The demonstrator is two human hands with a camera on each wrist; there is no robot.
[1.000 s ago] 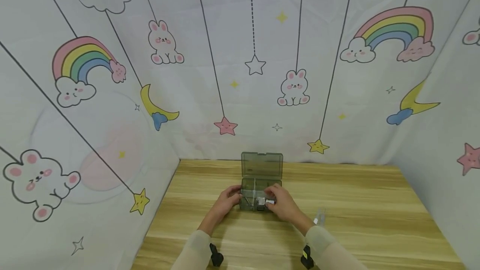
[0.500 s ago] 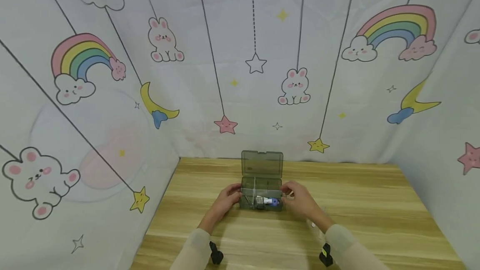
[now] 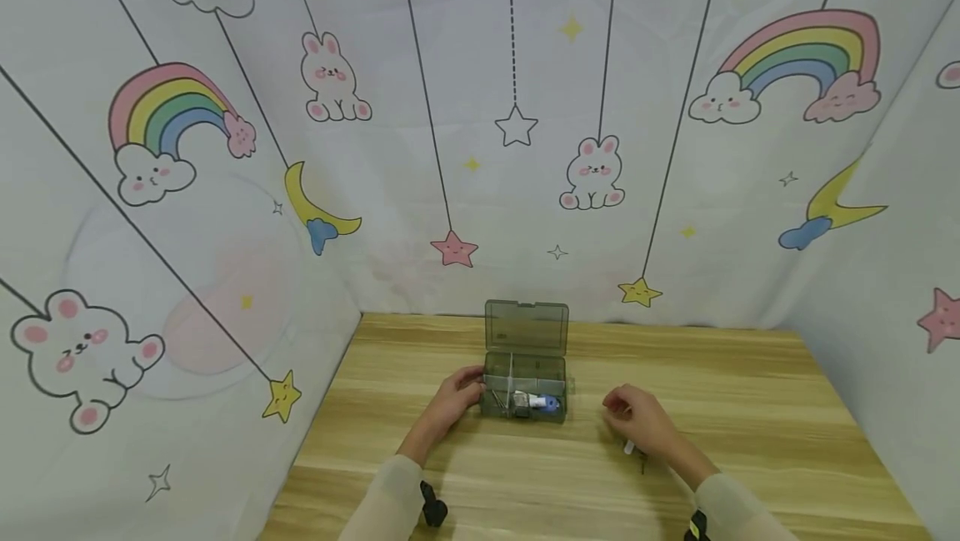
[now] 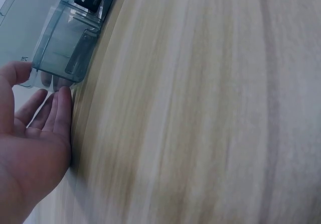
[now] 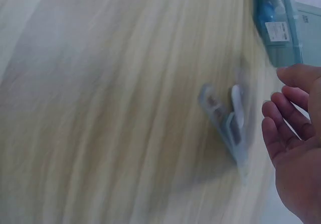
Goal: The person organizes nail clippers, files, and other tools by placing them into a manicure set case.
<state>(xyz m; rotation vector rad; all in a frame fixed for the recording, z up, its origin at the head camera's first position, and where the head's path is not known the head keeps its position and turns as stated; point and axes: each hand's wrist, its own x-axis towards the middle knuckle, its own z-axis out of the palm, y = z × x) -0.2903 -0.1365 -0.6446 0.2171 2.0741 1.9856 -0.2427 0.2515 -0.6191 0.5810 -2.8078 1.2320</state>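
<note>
A translucent grey-green compartment box (image 3: 525,418) stands on the table with its lid (image 3: 527,328) raised at the back. In its front compartments lie thin metal pieces (image 3: 500,399), a small silvery item (image 3: 521,402) and a white-labelled blue item (image 3: 545,403). My left hand (image 3: 452,401) holds the box's left end, thumb at the rim and fingers against the side wall, as the left wrist view shows. To the right, my right hand (image 3: 641,420) is apart from the box, fingers loosely bent around nothing. Below it lies a blurred clear plastic piece (image 5: 225,123) with a white part (image 5: 237,106).
The wood-grain table (image 3: 525,474) reaches back to a white curtain (image 3: 390,274) printed with cartoons, which also hangs along both sides. A small clear edge (image 3: 572,385) shows at the box's right wall. Black wrist-camera mounts (image 3: 432,505) sit on both forearms.
My right hand has let go of the white-and-blue item in the front right compartment and drawn away to the right. My left hand stays at the box's left end.
</note>
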